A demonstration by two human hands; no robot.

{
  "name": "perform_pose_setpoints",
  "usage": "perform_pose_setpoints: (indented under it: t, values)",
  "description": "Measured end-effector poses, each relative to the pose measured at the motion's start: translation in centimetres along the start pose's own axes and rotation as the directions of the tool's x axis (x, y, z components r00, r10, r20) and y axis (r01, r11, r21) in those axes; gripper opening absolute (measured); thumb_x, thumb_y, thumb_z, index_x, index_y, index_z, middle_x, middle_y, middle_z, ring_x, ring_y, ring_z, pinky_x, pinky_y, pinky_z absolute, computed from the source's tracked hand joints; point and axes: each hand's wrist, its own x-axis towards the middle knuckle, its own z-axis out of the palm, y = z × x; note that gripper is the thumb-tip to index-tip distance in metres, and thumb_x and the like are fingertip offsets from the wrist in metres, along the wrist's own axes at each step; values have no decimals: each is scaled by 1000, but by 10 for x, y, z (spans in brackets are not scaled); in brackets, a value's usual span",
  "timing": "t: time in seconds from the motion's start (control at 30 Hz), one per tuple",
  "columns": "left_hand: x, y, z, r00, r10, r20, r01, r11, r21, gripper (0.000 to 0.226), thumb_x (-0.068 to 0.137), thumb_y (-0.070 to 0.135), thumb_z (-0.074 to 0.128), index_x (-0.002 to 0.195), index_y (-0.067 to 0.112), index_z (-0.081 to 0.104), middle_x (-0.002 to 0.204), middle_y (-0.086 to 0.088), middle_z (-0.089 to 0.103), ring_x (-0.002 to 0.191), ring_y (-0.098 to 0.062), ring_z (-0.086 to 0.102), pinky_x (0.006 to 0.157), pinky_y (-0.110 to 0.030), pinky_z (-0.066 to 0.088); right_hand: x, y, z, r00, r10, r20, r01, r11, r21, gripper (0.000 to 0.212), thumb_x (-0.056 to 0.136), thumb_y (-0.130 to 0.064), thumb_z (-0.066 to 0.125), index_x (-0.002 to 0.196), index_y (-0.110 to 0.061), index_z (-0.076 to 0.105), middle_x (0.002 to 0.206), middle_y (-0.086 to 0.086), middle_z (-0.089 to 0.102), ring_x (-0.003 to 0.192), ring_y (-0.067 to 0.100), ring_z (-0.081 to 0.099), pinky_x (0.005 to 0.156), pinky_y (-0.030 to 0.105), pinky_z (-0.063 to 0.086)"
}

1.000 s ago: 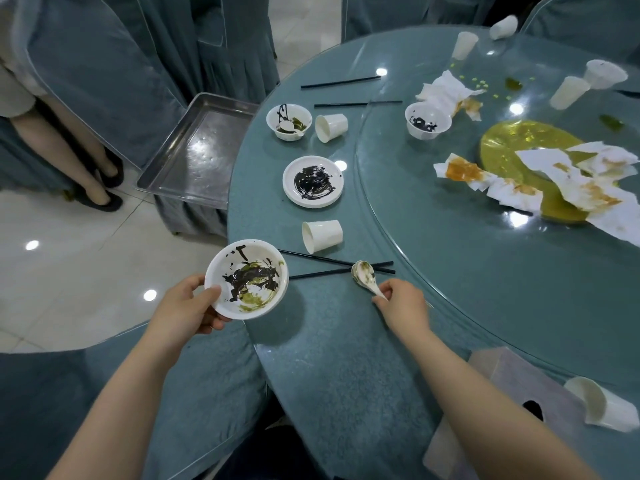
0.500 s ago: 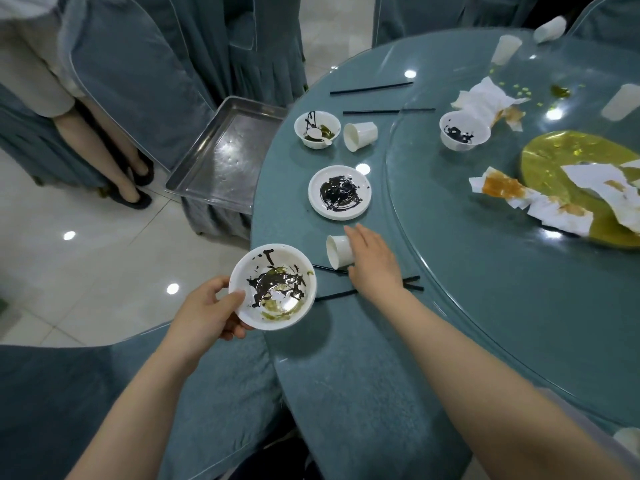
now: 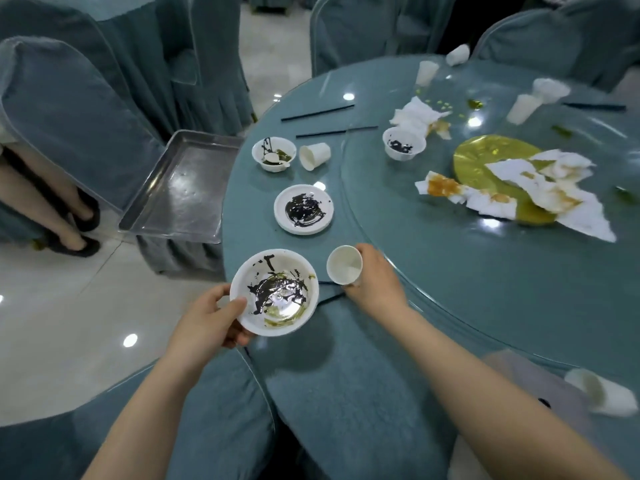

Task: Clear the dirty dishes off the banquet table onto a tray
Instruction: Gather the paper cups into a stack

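At lower centre of the frame, the left hand (image 3: 211,322) grips a dirty bowl (image 3: 274,292) by its rim. Beside it, the right hand (image 3: 375,282) holds a paper cup (image 3: 344,265), fingers curled round it. The tray (image 3: 183,188) sits at the table (image 3: 346,393) edge, centre left.

A banquet hall: the big round table (image 3: 381,393) wears a teal cloth with a glass turntable (image 3: 485,289) on top, matching covered chairs (image 3: 69,109) stand around, and the pale floor (image 3: 52,323) shines.
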Motion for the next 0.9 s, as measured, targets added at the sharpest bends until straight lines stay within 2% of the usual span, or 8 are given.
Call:
perform_pose_setpoints:
  t: [0.1,0.27,0.37,0.47,0.57,0.7,0.77,0.9]
  values:
    - [4,8,23,994,31,105,-31,999,6,12,94,13,51,99,22,58,54,-10,66,38,-14,54,43,-24,41,-35,23,-39,990,111,-86,-107,993,49,56,73,-31,71,120,-29,40,114,-5,58,101,24,56,70,30,39]
    - [9,19,61,961,64,270,-82,995,54,9,94,16,53,98,24,57,56,-10,67,40,-15,56,40,-20,41,-104,68,-100,922,269,-278,-241,962,129,58,76,-27,73,124,-27,40,116,-3,60,101,27,58,71,30,40]
    - [8,22,83,928,81,364,-119,990,82,13,95,17,51,105,21,58,58,-9,67,42,-15,56,41,-23,40,-144,95,-121,843,393,-368,-338,918,206,60,74,-26,74,124,-29,42,108,-10,60,95,21,55,72,27,35]
    - [1,26,105,892,94,441,-150,984,93,14,94,17,52,106,18,58,59,-11,67,43,-17,55,46,-25,40,-183,123,-131,720,540,-437,-412,839,356,58,74,-27,72,123,-32,42,100,-17,58,93,17,54,74,27,38]
    - [-11,29,123,864,102,493,-173,980,101,11,94,16,52,102,19,59,59,-12,67,43,-17,55,48,-26,40,-215,148,-138,604,651,-460,-443,754,485,54,69,-32,74,113,-39,43,97,-22,55,96,14,54,73,26,40]
    - [-21,35,143,855,107,507,-182,978,102,10,95,14,52,98,20,59,57,-11,67,41,-16,54,51,-28,40,-238,182,-143,487,759,-433,-503,649,571,55,64,-41,79,107,-33,46,101,-13,59,90,15,56,72,30,42]
    - [-22,36,153,856,107,505,-187,976,110,10,95,13,51,99,18,59,58,-12,66,41,-16,54,50,-28,40,-242,201,-143,473,778,-413,-507,624,595,51,67,-39,79,108,-30,49,104,-9,61,90,14,57,68,27,41]
    - [-25,35,173,873,87,480,-162,980,117,11,95,14,50,101,17,59,57,-12,66,42,-16,54,49,-28,40,-240,235,-148,500,797,-339,-487,582,651,53,72,-37,78,116,-23,53,106,-8,61,97,16,58,78,30,44]
